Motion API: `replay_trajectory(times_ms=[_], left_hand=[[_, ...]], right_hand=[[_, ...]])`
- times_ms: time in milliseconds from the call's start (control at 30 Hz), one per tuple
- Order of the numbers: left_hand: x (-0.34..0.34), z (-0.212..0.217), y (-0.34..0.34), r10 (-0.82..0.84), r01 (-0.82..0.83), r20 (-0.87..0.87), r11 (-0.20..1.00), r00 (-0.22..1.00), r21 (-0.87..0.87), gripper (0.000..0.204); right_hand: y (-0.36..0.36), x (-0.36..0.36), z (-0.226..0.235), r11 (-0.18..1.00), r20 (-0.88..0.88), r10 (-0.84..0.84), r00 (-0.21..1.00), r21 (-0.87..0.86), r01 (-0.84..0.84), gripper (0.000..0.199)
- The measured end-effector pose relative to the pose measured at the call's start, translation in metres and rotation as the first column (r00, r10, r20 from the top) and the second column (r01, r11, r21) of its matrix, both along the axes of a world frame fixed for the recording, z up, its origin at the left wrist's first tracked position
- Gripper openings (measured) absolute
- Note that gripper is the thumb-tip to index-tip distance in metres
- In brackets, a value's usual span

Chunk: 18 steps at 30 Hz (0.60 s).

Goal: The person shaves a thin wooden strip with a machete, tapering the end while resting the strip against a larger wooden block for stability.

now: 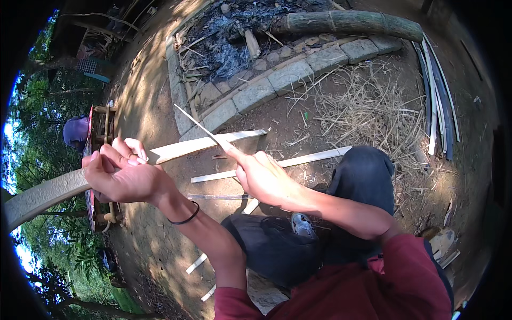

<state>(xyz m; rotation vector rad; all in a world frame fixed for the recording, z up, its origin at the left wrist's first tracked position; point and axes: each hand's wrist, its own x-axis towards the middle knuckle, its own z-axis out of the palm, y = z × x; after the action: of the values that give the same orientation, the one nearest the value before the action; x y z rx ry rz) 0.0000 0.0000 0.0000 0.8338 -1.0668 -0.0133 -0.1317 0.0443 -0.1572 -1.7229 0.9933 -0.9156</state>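
Observation:
My left hand point(120, 170) is turned palm up, its fingers curled around a long, flat bamboo strip point(184, 150). The strip runs from the left rim of the head view, through the hand, to a pale end in front of me. In my right hand point(264, 178) is a knife point(200, 126), its narrow blade seen nearly edge-on and pointing away to the left. The blade crosses over the strip near its far end; whether they touch I cannot tell. The closed right fingers hide the knife's handle.
Another pale strip point(314, 158) lies on the ground by my right knee point(365, 170). Beyond it are a heap of shavings point(368, 112) and a stone-edged fire pit point(290, 73) with ash. A thick bamboo pole point(354, 22) rests across the pit. Several long strips point(440, 96) lie at right.

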Motion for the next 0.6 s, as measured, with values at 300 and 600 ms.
replay_trajectory(times_ms=[300, 600], left_hand=[[0.0, 0.0, 0.003, 0.035, -0.035, 0.026, 0.999, 0.999, -0.021, 0.025], [-0.001, -0.005, 0.002, 0.038, -0.034, 0.09, 0.999, 0.995, -0.037, 0.023]], right_hand=[[0.017, -0.015, 0.027, 0.994, 0.1, 0.102, 0.99, -0.044, -0.098, 0.059], [0.009, -0.02, 0.023, 0.998, 0.142, 0.067, 0.988, -0.025, -0.064, 0.046]])
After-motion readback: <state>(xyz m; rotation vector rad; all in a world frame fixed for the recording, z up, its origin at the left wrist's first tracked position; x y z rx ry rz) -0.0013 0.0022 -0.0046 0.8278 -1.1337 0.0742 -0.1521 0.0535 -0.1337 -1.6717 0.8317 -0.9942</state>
